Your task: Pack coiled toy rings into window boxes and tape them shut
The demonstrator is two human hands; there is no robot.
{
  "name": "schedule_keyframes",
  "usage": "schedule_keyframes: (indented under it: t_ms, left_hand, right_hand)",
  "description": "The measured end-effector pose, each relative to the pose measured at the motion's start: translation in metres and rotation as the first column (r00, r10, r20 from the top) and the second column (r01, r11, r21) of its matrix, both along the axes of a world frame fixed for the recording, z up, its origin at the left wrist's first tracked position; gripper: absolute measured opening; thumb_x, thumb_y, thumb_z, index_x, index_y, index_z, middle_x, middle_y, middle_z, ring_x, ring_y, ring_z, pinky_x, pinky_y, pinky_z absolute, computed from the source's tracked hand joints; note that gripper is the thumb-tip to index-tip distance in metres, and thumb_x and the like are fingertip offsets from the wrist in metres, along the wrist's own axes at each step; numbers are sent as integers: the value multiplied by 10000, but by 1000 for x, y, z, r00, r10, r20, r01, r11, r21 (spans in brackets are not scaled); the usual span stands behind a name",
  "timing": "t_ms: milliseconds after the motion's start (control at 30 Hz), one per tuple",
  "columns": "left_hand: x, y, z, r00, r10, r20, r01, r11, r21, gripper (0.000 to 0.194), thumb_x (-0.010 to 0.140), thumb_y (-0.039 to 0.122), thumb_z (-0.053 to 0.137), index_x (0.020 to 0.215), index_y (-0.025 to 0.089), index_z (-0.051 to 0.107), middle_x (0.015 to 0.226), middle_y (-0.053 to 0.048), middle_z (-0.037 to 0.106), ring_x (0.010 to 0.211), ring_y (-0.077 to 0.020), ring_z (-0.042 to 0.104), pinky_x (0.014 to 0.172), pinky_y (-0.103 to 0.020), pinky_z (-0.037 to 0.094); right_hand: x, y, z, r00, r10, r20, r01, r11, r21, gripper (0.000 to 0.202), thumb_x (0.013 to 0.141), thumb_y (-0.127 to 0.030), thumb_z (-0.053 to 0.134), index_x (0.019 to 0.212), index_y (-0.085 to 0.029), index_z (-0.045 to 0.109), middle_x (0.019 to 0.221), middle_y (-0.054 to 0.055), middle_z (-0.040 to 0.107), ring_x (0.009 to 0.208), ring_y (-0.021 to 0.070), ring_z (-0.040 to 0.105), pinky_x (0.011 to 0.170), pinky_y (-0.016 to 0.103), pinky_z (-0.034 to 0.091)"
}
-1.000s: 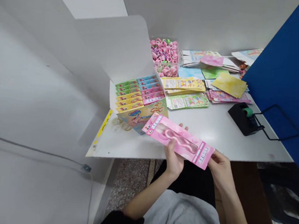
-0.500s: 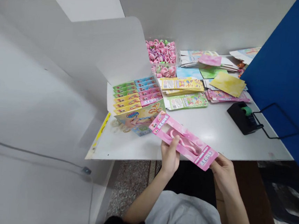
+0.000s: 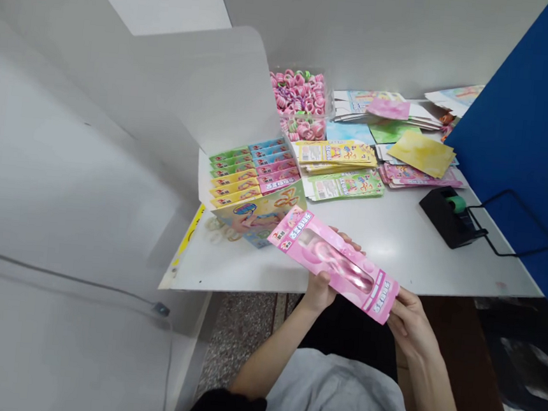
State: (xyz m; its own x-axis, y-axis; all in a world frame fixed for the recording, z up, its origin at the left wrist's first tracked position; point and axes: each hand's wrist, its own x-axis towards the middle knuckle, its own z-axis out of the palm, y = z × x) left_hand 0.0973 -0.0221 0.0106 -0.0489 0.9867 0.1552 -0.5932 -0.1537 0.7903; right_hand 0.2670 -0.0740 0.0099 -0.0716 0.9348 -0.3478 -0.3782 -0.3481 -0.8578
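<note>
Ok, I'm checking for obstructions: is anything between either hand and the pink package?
Nothing visible is: the left hand holds the pink package directly around its middle, and the right hand holds its nearer end.

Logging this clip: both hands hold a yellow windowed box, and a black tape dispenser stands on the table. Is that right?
Not quite: the windowed box is pink, not yellow, as the head view shows. The left hand and right hand do hold it, and the black tape dispenser stands on the table.
</note>
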Motion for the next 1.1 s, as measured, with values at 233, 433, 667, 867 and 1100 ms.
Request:
schedule_keyframes:
  t_ms: [233, 433, 667, 867, 1100]
  left_hand:
    - [-1, 2, -3, 985, 41, 167, -33, 998, -50, 832, 545, 777, 825, 1178, 292, 588, 1099, -44, 673, 998, -248, 691, 888, -387, 602]
    - [7, -2, 0, 992, -16, 124, 29, 995, -99, 928, 480, 852, 787, 1176, 272, 587, 1077, -60, 688, 1031, -283, 704, 909, -438, 598]
    - [6, -5, -1, 992, -4, 129, 19, 993, -116, 908, 464, 837, 807, 1142, 270, 598, 1071, -61, 671, 1000, -269, 699, 871, -427, 608]
    - [9, -8, 0, 986, 9, 164, 4, 997, -80, 852, 497, 800, 826, 1133, 277, 610, 1046, -53, 664, 952, -239, 688, 859, -413, 614]
    - [16, -14, -8, 982, -52, 181, 68, 994, -83, 852, 532, 818, 797, 1169, 282, 615, 1118, -81, 683, 1047, -304, 696, 924, -476, 602]
  right_hand:
    - [-7, 5, -3, 1000, 0, -27, 1, 1000, 25, 341, 641, -458, 919, 811, -183, 812, 414, -75, 419, 350, -19, 148, 409, 202, 62]
    - [-15, 8, -7, 999, -31, 8, 31, 1000, 2, 293, 557, -367, 939, 564, -172, 721, 375, -66, 436, 315, -14, 156, 348, 186, 59]
    - [-19, 10, -17, 999, -1, 38, -1, 998, 60, 380, 618, -359, 889, 433, -185, 607, 327, -66, 369, 329, 23, 190, 336, 194, 157]
    - [-21, 13, -23, 993, 0, 122, -24, 981, 194, 218, 710, -380, 837, 620, -207, 739, 449, -14, 571, 418, 130, 490, 439, 267, 440]
    - [-12, 16, -30, 958, -23, 284, -77, 938, 337, 150, 670, -322, 847, 613, -225, 748, 516, 7, 647, 553, 217, 645, 548, 331, 549]
